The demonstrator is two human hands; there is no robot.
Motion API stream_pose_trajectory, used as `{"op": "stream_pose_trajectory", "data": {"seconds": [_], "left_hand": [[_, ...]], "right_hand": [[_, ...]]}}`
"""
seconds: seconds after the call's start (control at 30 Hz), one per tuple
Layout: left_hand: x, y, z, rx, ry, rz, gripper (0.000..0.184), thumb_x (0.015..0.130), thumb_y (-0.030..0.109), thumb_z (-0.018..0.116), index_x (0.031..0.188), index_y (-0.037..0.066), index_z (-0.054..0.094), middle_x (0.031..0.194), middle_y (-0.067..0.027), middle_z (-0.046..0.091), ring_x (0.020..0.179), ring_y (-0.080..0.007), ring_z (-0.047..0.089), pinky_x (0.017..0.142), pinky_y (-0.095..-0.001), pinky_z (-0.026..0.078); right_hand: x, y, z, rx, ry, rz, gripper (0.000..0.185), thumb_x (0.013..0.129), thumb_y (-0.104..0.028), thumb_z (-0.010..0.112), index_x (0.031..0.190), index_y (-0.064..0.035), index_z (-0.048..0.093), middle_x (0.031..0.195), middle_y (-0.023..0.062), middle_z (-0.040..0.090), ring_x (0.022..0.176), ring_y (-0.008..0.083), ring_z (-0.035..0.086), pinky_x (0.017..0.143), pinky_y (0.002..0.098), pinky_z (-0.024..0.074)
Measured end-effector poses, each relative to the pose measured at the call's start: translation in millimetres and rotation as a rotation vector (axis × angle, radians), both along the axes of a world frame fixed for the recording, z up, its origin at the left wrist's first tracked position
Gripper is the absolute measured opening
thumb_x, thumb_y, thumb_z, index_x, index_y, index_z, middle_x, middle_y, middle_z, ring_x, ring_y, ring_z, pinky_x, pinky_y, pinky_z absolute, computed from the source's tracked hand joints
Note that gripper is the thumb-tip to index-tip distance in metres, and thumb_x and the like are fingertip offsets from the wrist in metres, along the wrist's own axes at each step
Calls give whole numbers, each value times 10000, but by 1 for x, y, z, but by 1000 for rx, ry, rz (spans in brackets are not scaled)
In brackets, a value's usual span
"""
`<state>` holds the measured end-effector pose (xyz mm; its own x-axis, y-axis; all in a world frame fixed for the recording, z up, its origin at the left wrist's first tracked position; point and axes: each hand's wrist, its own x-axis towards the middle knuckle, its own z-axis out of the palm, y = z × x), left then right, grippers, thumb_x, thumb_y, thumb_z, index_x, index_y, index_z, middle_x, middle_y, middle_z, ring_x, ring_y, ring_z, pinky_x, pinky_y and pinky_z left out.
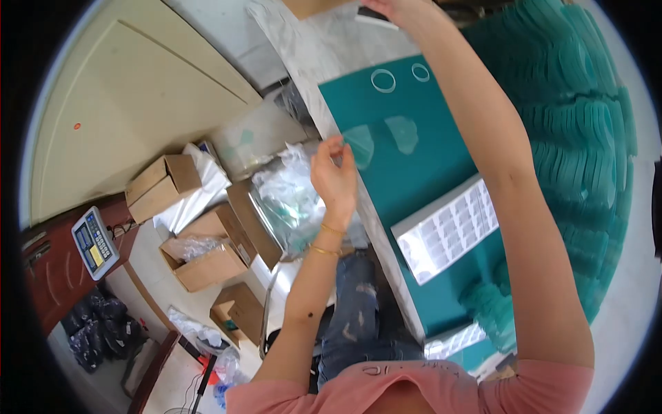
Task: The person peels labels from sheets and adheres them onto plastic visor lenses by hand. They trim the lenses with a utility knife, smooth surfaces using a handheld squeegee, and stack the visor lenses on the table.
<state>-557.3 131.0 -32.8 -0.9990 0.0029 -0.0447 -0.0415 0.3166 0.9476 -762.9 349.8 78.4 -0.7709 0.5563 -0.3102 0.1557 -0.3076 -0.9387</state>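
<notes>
Film (360, 147) in left hand (333, 176), teal mat (410, 181)

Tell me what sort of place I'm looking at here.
Probably a small workshop or packing room, judging by the piles of green sheets beside the teal mat, the open cardboard boxes and the digital scale.

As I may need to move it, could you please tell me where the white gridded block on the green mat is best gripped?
Probably across its left end, coming from the left: that end of the white gridded block is uncovered, near the left edge of the green mat, while the right arm hides the other end in this view.
</notes>
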Motion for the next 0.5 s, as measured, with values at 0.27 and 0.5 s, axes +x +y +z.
{"op": "stream_pose_trajectory", "data": {"seconds": [0.27,0.5], "left_hand": [[-3,-2,6,-74,29,-82,174,808,51,648,981,60,633,776,-70,653,728,-205,607,672,-351,469],[-2,0,8,2,-17,-77,162,831,47,661,991,47,637,788,-43,641,687,-122,576,575,-248,451]], "right_hand": [[281,-36,-26,1065,-344,39,300,766,-122,658,587,14,461,541,135,487,468,289,465,487,379,402],[291,-49,-20,848,-733,12,354,757,-74,625,1065,-7,466,674,200,606,649,405,615,629,460,488]]}}
